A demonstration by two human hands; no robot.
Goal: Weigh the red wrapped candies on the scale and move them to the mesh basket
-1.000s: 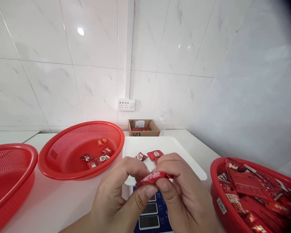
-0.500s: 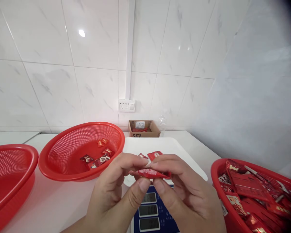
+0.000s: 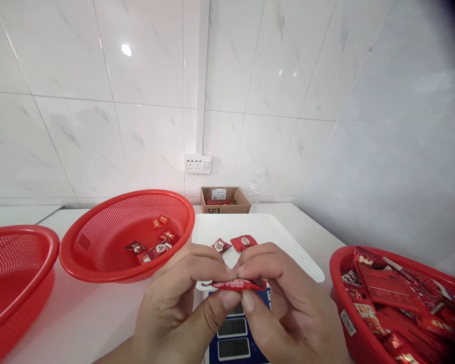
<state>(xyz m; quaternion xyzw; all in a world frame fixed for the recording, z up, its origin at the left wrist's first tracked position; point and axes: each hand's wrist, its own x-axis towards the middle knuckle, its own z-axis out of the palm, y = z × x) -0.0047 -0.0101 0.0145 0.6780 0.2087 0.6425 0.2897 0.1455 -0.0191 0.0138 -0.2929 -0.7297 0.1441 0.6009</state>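
A small red packet (image 3: 233, 285) with pale print is pinched edge-on between my two hands, low in the middle of the view. My left hand (image 3: 185, 298) grips its left part with thumb and fingers, and my right hand (image 3: 288, 298) grips the right part the same way. The thumbs lie side by side beneath it. Just beyond the fingers, a red packet (image 3: 243, 242) and a dark red packet with white patterning (image 3: 220, 246) rest on the white scale pan (image 3: 288, 247). Under my hands, the blue scale panel (image 3: 233, 349) with its displays is partly hidden.
To the left stand two red perforated baskets; one basket (image 3: 109, 275) holds several small packets, the other basket (image 3: 18, 283) is cut off by the frame. At right, a red basket (image 3: 339, 293) is heaped with red packets. A cardboard box (image 3: 227, 208) sits by the wall.
Both hands have dropped slightly with the packet, and their fingertips have come closer together. More of the packets on the scale pan shows now.
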